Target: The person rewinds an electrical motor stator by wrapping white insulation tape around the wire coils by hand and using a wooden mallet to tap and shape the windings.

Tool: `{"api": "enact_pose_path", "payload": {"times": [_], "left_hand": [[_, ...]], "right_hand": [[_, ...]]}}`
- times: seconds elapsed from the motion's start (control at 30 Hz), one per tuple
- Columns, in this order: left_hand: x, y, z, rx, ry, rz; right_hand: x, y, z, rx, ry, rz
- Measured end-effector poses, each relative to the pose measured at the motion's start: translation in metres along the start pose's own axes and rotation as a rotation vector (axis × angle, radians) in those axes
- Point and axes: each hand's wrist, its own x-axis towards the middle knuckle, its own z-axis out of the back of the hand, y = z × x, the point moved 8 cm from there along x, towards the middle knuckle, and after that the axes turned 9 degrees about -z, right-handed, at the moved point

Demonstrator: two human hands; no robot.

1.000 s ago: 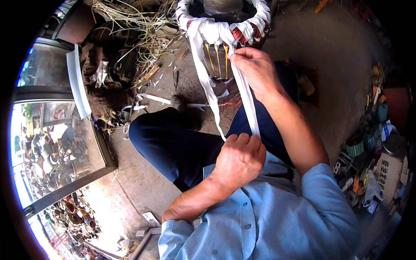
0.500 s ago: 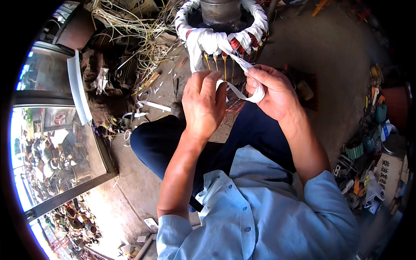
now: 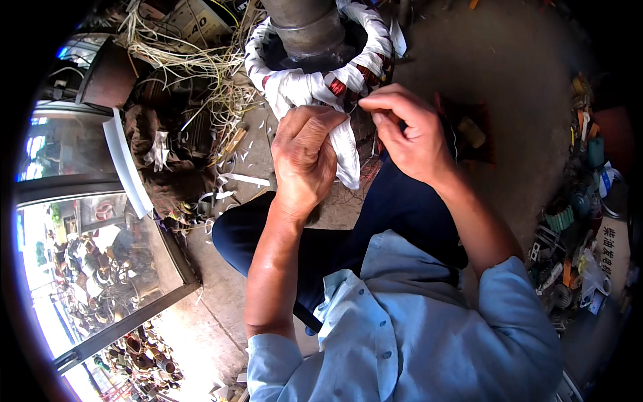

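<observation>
A ring-shaped coil (image 3: 383, 41) wrapped in white cloth tape lies at the top, with red wire (image 3: 337, 87) showing through gaps. My left hand (image 3: 305, 151) is closed on the white cloth tape (image 3: 345, 157) just in front of the ring; a loose length hangs down beside the knuckles. To its right, my right hand (image 3: 410, 134) hovers near the ring's front edge, index finger stretched out and thumb apart from it. I see nothing between those fingers. Part of the ring's front is hidden behind my left hand.
A metal cylinder (image 3: 305, 30) rises through the ring's middle. Tangled pale wires (image 3: 181, 53) and a dark cloth heap (image 3: 171, 181) lie to the left, beside a glass-paned frame (image 3: 100, 261). Tools and a carton (image 3: 608, 251) line the right side.
My right hand has let go of the tape and moved slightly up. The loop between my hands has become a strip hanging by my left hand. The ring appears further left in view.
</observation>
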Motion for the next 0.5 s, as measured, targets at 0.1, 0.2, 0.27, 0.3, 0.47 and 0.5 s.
{"api": "enact_pose_path", "payload": {"times": [0.1, 0.2, 0.27, 0.3, 0.47, 0.5], "left_hand": [[0.014, -0.009, 0.002, -0.06, 0.058, -0.056], [0.017, -0.016, 0.008, -0.079, 0.048, -0.023], [0.014, -0.016, 0.011, -0.118, 0.036, 0.008], [0.013, -0.019, 0.012, -0.151, 0.031, 0.022], [-0.015, -0.013, 0.004, -0.445, 0.045, 0.236], [-0.031, -0.006, 0.001, -0.642, -0.017, 0.48]], "right_hand": [[0.012, 0.029, -0.014, -0.29, -0.011, 0.313], [0.018, 0.032, -0.018, -0.363, -0.044, 0.368], [0.026, 0.03, -0.013, -0.391, -0.059, 0.403], [0.029, 0.031, -0.009, -0.407, -0.102, 0.445], [0.051, 0.025, -0.011, -0.418, -0.064, 0.49], [0.055, 0.026, -0.012, -0.412, -0.039, 0.492]]}}
